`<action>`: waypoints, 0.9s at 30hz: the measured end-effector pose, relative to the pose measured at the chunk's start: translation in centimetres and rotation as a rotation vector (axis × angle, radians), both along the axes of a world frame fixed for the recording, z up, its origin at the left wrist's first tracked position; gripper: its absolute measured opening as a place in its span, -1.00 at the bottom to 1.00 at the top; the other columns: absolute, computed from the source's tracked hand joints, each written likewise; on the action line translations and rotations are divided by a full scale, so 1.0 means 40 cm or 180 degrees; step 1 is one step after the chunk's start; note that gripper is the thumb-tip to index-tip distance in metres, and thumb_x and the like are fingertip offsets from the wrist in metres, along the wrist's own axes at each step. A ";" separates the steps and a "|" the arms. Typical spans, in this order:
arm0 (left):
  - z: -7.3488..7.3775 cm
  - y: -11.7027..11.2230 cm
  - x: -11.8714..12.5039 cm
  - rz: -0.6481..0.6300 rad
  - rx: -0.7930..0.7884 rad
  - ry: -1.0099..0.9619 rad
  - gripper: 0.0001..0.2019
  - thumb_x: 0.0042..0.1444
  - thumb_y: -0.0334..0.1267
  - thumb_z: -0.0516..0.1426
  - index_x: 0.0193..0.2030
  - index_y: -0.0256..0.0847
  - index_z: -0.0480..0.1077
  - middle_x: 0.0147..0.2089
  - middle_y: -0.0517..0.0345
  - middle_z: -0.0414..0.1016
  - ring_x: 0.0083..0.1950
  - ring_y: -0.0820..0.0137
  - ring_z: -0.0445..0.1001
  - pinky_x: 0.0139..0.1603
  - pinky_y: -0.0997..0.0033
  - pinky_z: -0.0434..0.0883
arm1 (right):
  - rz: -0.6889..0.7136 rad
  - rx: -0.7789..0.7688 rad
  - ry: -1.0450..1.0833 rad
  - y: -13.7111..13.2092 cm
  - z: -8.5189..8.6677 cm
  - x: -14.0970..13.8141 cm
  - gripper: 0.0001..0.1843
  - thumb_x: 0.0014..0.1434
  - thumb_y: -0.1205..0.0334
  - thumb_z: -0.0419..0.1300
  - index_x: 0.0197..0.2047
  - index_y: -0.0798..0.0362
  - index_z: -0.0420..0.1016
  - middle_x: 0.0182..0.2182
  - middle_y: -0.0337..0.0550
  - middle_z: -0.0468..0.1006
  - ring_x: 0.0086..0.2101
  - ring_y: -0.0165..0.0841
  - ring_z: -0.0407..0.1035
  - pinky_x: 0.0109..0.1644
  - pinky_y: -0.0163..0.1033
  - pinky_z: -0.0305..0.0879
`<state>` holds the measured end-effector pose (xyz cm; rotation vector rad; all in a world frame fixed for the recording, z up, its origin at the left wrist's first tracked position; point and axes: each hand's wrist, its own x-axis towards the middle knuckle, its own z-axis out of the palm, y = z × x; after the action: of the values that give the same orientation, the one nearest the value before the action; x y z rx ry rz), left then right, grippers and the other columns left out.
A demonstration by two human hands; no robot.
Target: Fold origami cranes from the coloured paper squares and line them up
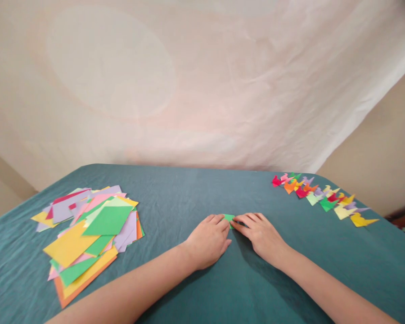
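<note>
Our left hand [209, 240] and right hand [261, 234] meet at centre frame, fingertips pinning a small green paper [228, 218] to the desk [189, 189], where, we judge, the soft cloth could let it slip and skew any crease.

A teal-clothed table [189, 189] stands before a creased cream sheet [202, 90], beige wall [384, 148] at right.
</note>
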<state>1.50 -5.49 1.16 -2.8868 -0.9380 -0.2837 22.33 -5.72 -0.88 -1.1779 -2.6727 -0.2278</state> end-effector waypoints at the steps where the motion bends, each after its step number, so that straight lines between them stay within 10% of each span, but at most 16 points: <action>1: 0.000 0.000 0.000 0.0006 -0.0017 -0.0012 -0.67 0.22 -0.15 -0.05 0.00 -0.33 0.31 -0.03 -0.02 0.38 0.11 0.22 0.23 0.15 0.25 0.14 | -0.0004 -0.0004 -0.0001 0.001 0.000 0.000 -0.59 0.22 0.42 -0.01 0.11 -0.04 0.31 -0.03 -0.11 0.42 -0.09 -0.26 0.24 -0.06 -0.13 0.13; 27: 0.023 -0.006 -0.031 0.0140 -0.0006 -0.0143 -0.78 0.16 -0.31 -0.01 -0.22 -0.31 0.43 -0.14 -0.02 0.43 0.13 0.20 0.24 0.15 0.19 0.15 | -0.0131 -0.0068 -0.0048 0.001 0.011 -0.001 -0.64 0.22 0.43 -0.01 0.03 -0.05 0.39 -0.07 -0.11 0.43 -0.09 -0.28 0.26 -0.12 -0.18 0.21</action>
<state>0.25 -5.74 2.08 -2.8687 -1.0079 -0.3454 22.28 -5.68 -0.45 -1.2434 -2.6721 -0.2161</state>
